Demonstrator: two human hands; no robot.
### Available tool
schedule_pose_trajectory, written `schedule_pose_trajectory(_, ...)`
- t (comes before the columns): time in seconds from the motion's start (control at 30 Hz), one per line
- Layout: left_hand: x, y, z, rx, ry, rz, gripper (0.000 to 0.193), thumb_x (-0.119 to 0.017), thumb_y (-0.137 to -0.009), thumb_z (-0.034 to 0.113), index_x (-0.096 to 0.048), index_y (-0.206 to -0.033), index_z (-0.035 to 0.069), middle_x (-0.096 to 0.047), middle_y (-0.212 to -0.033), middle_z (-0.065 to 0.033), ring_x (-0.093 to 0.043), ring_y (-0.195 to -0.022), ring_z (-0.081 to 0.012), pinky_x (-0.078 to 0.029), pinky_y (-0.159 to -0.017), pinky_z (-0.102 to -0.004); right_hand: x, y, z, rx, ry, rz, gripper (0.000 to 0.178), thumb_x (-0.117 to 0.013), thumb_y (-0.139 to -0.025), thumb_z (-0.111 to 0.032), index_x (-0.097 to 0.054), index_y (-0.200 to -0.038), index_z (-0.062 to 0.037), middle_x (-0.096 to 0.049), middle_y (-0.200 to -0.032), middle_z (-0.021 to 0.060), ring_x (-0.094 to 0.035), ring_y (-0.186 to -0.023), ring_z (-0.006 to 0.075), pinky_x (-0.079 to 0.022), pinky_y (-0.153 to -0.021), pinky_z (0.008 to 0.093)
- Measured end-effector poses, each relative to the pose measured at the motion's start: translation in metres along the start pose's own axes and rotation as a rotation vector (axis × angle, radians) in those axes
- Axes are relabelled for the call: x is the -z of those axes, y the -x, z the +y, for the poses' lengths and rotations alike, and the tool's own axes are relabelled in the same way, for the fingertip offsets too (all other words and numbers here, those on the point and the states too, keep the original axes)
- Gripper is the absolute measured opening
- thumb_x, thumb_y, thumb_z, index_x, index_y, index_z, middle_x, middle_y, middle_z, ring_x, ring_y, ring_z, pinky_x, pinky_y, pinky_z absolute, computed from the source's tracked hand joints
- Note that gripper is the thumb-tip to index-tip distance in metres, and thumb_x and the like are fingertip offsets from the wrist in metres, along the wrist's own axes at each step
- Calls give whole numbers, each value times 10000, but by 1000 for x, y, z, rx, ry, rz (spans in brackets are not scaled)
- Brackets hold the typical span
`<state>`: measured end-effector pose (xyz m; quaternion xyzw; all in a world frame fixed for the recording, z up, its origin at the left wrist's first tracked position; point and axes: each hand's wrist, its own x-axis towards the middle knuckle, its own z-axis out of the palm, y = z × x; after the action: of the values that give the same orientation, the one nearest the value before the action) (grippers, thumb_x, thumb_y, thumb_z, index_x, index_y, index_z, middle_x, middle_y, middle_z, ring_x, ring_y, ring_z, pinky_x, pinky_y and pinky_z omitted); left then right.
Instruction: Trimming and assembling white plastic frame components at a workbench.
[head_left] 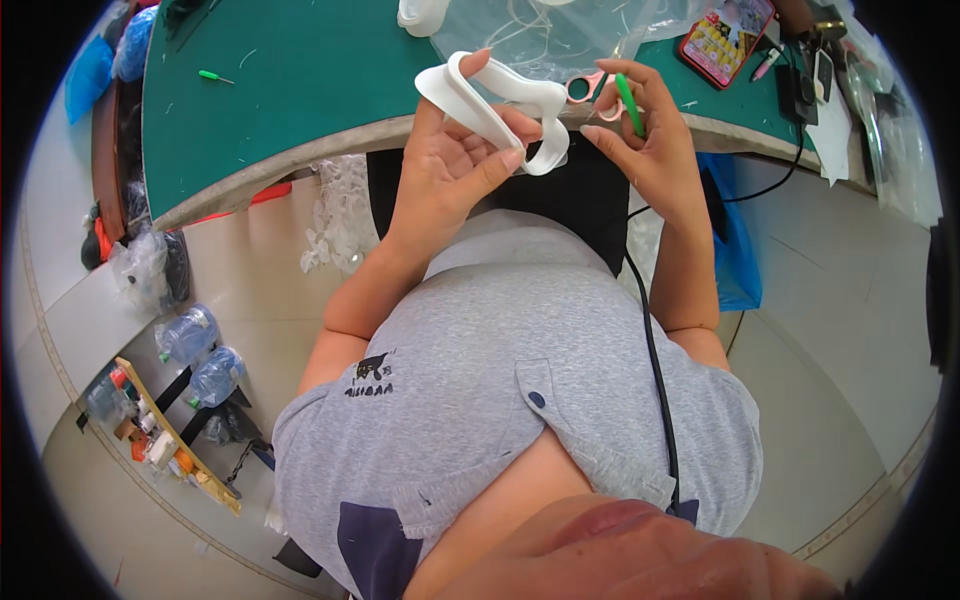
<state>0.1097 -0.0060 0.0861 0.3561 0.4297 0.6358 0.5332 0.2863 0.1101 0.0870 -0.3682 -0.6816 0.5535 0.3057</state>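
Note:
My left hand (455, 160) is closed round a white, goggle-shaped frame (460, 105), which looks like soft plastic or rubber. Its fingers pass through the opening and the thumb presses on the lower edge. The frame is held tilted over the near edge of the table. Just right of it, my right hand (655, 145) grips a slim tool with a green handle (629, 104) between curled fingers. The tool's tip is too small to make out. Pink-handled scissors (582, 88) show behind the right fingertips; whether the hand touches them I cannot tell.
The green table (290, 90) has a curved near edge. A second green-handled tool (212, 76) lies on its left part. Clear plastic bags (540, 40) lie at the back, a phone (727, 42) at the right. A black cable (655, 360) runs down over my shirt.

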Motion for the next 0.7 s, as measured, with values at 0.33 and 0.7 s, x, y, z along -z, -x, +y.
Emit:
schedule_pose_trajectory(0.33,-2,-3,0,16,184,-80,768,-606,-813,112,-147,-1428,124,-505,-1182,-230,-526,-1128,-332,-438,-953,-471,-4,-3,18,-110,-227,-349,217,-653,-871,-133,-603,-1023,13,-589,-846,-13,-520,-775,37,-413,-667,184)
schedule_pose_trajectory(0.7,5,-1,-4,67,318,-112,586,-566,-842,123,-299,-1362,104,-478,-1225,-175,-467,-1204,-329,-437,-960,-462,-6,3,15,44,-201,-151,119,-661,-838,-26,-620,-945,9,-579,-866,-14,-475,-719,26,-356,-623,162)
